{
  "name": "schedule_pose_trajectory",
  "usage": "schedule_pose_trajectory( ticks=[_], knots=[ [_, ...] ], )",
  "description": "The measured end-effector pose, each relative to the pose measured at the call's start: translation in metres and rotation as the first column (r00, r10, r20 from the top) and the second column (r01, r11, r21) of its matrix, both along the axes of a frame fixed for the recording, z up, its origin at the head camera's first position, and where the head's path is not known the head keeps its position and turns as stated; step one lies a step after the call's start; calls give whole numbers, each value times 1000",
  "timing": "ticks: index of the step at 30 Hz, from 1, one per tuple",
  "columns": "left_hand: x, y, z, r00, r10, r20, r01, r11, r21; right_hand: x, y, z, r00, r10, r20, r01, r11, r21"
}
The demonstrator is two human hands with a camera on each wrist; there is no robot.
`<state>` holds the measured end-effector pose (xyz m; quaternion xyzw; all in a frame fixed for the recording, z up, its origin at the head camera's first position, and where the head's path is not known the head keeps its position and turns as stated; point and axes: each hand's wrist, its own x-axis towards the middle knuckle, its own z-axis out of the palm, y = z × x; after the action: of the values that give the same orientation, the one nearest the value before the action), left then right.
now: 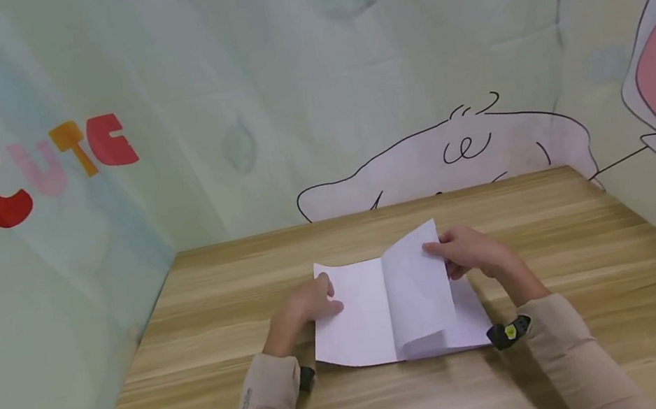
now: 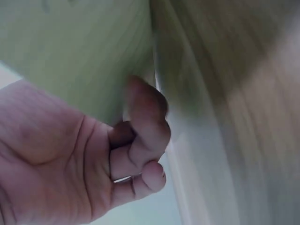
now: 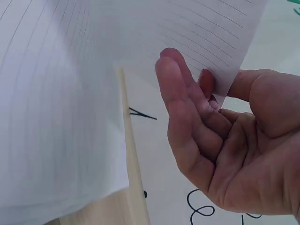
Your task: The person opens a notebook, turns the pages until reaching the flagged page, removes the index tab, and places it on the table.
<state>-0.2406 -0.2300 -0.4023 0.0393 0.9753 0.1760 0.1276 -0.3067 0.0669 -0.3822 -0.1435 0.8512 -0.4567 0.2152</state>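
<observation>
1. While spread out as a notebook (image 1: 358, 320) on a wooden table (image 1: 218, 277), shows one ruled page (image 1: 417, 290) lifted from the right half.
2. At the notebook's left edge, with left hand (image 1: 307, 303), seems to grip that side between thumb and curled fingers, though too blurred in the left wrist view to be sure.
3. Above the notebook's right half, with right hand (image 1: 468, 250), pinches the lifted page's free edge between thumb and fingers.
4. Beyond the notebook, backed by a pale printed backdrop (image 1: 262, 101).

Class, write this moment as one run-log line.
left hand: holds notebook at left edge | right hand: pinches raised page | notebook: open on table
</observation>
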Motion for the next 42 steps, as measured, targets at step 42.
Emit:
schedule_pose_trajectory(
  ticks=[42],
  knots=[
    [0, -21, 20, 999, -2, 45, -9, 967, 256, 18, -62, -29, 996, 29, 81, -11, 978, -209]
  ],
)
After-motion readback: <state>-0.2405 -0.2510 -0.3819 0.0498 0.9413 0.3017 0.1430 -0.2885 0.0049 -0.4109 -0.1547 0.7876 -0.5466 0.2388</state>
